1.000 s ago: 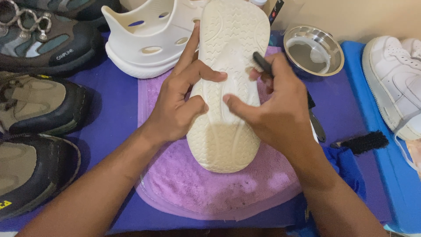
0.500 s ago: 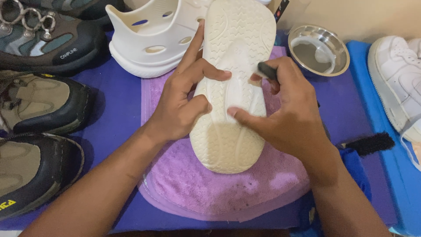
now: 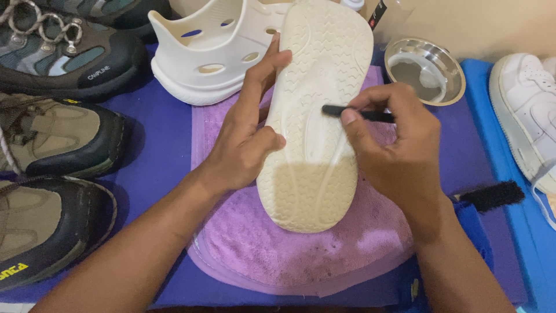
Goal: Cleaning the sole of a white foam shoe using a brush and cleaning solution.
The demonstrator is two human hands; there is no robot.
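A cream foam clog (image 3: 315,116) lies sole-up on a purple towel (image 3: 278,249). My left hand (image 3: 246,139) grips its left edge, thumb on the sole, fingers along the side. My right hand (image 3: 394,150) pinches a thin black tool (image 3: 353,113), a small brush or pick, whose tip touches the middle of the sole. The heel half of the sole looks darker and wet.
The matching cream clog (image 3: 214,49) stands upright behind. Three hiking shoes (image 3: 52,139) line the left side. A steel bowl (image 3: 425,69) holds water at the back right. A black brush (image 3: 492,195) lies at right, and a white sneaker (image 3: 530,116) rests on a blue mat.
My right hand has slid from the sole's lower middle up and to the right, bringing the black tool's tip onto the sole's centre. The left hand keeps its hold.
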